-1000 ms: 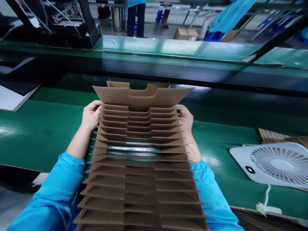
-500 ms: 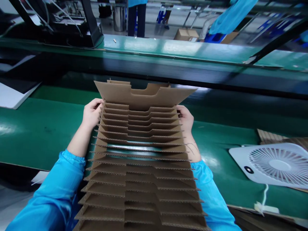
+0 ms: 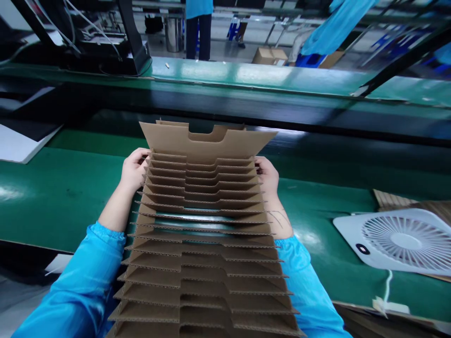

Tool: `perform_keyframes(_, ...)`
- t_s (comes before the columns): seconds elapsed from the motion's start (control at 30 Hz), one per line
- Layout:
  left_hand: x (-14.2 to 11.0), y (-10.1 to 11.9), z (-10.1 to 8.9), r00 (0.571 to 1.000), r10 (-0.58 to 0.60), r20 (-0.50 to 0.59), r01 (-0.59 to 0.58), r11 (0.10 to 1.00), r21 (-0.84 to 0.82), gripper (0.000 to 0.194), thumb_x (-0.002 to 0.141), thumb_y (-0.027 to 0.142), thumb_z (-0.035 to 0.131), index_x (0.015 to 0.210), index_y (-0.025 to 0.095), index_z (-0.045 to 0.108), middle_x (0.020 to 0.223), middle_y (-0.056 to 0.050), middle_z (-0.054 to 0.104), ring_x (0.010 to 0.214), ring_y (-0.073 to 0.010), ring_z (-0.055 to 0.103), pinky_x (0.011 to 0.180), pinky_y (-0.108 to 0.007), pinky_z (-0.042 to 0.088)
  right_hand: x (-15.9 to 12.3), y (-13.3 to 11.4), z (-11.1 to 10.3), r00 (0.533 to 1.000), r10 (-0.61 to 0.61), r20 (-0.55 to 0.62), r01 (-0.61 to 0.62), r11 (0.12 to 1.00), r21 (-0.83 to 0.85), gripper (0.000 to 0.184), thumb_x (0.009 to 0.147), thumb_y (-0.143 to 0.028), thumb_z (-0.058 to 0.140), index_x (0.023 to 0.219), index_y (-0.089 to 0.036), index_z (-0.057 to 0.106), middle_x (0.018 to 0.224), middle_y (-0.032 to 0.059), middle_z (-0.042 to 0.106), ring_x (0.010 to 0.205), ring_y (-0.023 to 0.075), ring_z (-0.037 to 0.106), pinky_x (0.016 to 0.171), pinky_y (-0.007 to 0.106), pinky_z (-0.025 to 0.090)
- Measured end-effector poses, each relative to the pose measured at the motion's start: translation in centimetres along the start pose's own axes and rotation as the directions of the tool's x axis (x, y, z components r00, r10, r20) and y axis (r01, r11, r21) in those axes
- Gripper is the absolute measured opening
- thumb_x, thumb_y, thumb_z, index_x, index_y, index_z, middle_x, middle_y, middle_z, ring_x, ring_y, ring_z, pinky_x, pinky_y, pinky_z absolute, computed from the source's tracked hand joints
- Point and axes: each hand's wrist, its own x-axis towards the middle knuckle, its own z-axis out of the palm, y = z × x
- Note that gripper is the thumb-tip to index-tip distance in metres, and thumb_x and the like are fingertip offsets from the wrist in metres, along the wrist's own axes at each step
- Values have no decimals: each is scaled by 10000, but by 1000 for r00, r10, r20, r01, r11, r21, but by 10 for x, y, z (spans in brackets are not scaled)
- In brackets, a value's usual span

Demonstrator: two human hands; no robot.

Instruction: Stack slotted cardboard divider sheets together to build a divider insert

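A long brown corrugated cardboard divider rack [image 3: 204, 244] with several upright slotted sheets stands in front of me on the green conveyor belt [image 3: 52, 197]. My left hand [image 3: 133, 168] grips its left side near the far end, fingers curled round the edge. On the opposite side my right hand [image 3: 267, 174] holds the rack's right edge in the same way. The far sheet [image 3: 206, 140] has a notch cut in its top and stands taller than the rest. Both of my forearms wear bright blue sleeves.
A white flat fan [image 3: 398, 244] with a cord lies on the belt at the right, beside stacked cardboard [image 3: 394, 199]. A white sheet [image 3: 17, 143] lies at the left. A dark machine [image 3: 91, 42] stands on the far bench, and people in blue stand beyond it.
The rack and both hands stay nearly still; the view has shifted slightly and the far end of the rack has edged a little to the left.
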Motion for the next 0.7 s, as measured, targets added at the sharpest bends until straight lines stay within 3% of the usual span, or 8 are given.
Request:
perform_keyframes(0.43, -1, -1, -1, 999, -33, 44, 32, 999, 26, 269, 912, 487, 758, 945, 225, 809, 1068, -77, 835, 940, -233, 730, 852, -347, 594, 2, 6, -4, 997, 66, 51, -65, 998, -20, 383, 711, -455, 665, 968, -199, 790, 1043, 97, 789, 920, 211, 673, 846, 359, 525)
perform_keyframes(0.6, -2, -1, -3, 997, -8, 82, 5, 999, 40, 261, 930, 469, 725, 965, 221, 798, 1055, -75, 815, 945, -234, 728, 846, -351, 580, 1, -3, -3, 995, 92, 41, -91, 995, -35, 388, 696, -513, 725, 903, -191, 790, 1017, 110, 775, 907, 214, 645, 815, 356, 499)
perform_keyframes(0.7, -2, -2, -2, 993, -48, 105, 46, 999, 18, 255, 934, 463, 745, 990, 219, 787, 1095, -76, 823, 960, -236, 731, 868, -357, 591, 0, -10, -2, 991, 124, 42, -122, 992, -44, 443, 679, -562, 756, 917, -193, 807, 1013, 99, 783, 893, 219, 651, 802, 346, 511)
